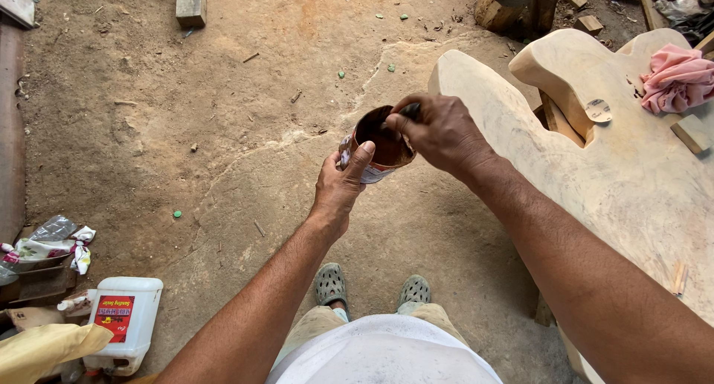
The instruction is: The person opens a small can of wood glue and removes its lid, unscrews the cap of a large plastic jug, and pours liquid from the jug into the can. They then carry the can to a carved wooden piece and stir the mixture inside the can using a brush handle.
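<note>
My left hand (341, 183) grips a small round tin (375, 147) of dark brown liquid from below, thumb up along its side. My right hand (440, 131) is over the tin's rim, fingers closed on a dark slim tool (409, 110) that dips into the liquid; whether it is a brush or a stick cannot be told. The tin is held above the dirt floor, just left of a large pale unfinished carved wooden piece (632, 183).
A pink rag (677, 75), a round lid (598, 110) and a small wood block (692, 133) lie on the wooden piece. A white plastic jug (125, 321) with a red label, wrappers and yellow cloth lie at lower left. Wood offcuts are at the top. My feet (372, 287) are below.
</note>
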### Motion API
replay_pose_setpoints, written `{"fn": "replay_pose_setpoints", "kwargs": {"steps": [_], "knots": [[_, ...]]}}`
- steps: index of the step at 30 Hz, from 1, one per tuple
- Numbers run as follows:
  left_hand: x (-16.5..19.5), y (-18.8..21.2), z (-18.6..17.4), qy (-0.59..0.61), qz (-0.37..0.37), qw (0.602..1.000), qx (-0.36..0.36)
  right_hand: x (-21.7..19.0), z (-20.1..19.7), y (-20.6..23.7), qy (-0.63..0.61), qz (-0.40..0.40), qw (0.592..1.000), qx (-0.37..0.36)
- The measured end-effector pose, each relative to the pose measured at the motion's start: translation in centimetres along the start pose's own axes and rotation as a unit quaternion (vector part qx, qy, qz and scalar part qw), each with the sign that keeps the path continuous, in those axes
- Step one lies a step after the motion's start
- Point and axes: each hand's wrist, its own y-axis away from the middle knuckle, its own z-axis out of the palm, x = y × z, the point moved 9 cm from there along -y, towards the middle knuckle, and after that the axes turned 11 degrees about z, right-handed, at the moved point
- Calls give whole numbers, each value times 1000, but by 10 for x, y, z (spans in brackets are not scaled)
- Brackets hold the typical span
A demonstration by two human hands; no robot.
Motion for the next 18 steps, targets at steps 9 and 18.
{"fn": "replay_pose_setpoints", "kwargs": {"steps": [9,18], "knots": [[-6,7,0,-20,-1,1000,4,63,30,9,-425,166,888,-62],[-3,4,0,-21,5,1000,13,-5,-12,20,-78,-52,995,28]]}}
